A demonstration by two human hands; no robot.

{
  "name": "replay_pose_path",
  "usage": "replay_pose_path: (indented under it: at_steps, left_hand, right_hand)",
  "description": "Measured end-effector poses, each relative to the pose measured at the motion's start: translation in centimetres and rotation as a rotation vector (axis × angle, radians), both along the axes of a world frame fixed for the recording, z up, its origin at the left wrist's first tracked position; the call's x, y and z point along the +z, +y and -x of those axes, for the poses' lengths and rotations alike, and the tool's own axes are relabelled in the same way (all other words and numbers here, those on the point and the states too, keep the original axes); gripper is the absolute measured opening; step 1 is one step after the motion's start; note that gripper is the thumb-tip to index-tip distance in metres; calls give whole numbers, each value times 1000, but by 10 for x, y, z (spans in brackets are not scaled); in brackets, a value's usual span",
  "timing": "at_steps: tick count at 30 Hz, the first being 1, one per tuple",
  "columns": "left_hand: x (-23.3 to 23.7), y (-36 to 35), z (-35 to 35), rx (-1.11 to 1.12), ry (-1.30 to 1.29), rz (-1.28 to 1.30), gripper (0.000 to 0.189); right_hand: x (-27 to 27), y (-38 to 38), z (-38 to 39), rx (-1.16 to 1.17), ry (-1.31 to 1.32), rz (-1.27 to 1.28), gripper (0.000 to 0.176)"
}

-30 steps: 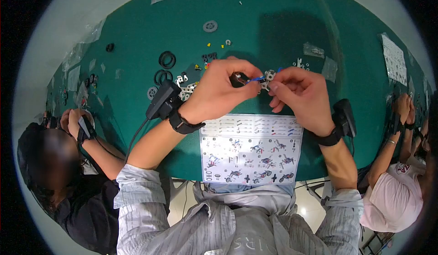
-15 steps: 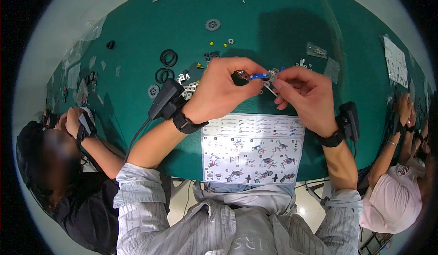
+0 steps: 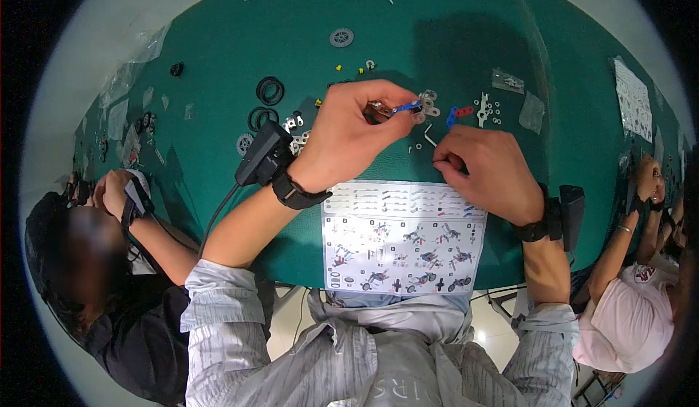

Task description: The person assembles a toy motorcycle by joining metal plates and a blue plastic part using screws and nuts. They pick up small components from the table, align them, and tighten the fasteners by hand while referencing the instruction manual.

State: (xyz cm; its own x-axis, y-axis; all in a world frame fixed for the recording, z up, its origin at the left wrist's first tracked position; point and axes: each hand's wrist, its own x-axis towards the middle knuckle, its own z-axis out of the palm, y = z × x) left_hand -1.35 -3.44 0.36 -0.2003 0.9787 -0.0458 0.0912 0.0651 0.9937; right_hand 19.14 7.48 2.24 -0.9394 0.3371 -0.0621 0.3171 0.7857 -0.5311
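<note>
My left hand [image 3: 360,134] is closed, thumb and fingers pinching a small model assembly [image 3: 408,107] with a blue strip, metal parts and clear plastic pieces at its right end. My right hand [image 3: 484,170] is curled lower to the right, apart from the assembly. From its fingertips sticks a thin silver hex key [image 3: 429,135] with a bent end; the rest of it is hidden by the fingers. Just beyond that hand lie a blue part [image 3: 452,116], a red strip [image 3: 464,112] and a silver metal plate [image 3: 483,110].
A printed instruction sheet [image 3: 404,239] lies at the near table edge. Black rubber rings [image 3: 270,91], a grey wheel [image 3: 341,38], small nuts [image 3: 496,112] and plastic bags [image 3: 507,81] are spread about. Other people sit at both sides, their hands [image 3: 113,194] on the table.
My right hand has drawn back from the assembly, down and right, with the hex key. The assembly has shifted slightly left and up in my left hand. Blue and red parts now show.
</note>
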Motion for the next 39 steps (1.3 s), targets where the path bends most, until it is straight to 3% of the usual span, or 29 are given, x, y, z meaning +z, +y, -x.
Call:
replay_pose_path:
  at_steps: [10, 16, 28, 31, 34, 37, 39]
  left_hand:
    - [-1, 1, 2, 10, 10, 12, 14]
    - [-2, 1, 3, 16, -20, -15, 14]
    - [-1, 0, 2, -4, -54, 13, 13]
    - [-4, 1, 0, 9, -42, -13, 13]
    - [-11, 2, -3, 64, -85, -44, 16]
    - [-6, -1, -10, 56, 1, -31, 15]
    - [0, -4, -15, 66, 49, -38, 16]
  right_hand:
    - [-5, -6, -1, 32, 3, -127, 10]
    - [-6, -1, -5, 49, 26, 45, 11]
    - [-2, -2, 0, 5, -39, 77, 6]
    - [1, -7, 3, -117, 4, 129, 7]
    - [3, -15, 9, -348, 223, 348, 10]
    - [-4, -20, 12, -429, 546, 370, 13]
    - [-5, -21, 11, -415, 571, 361, 14]
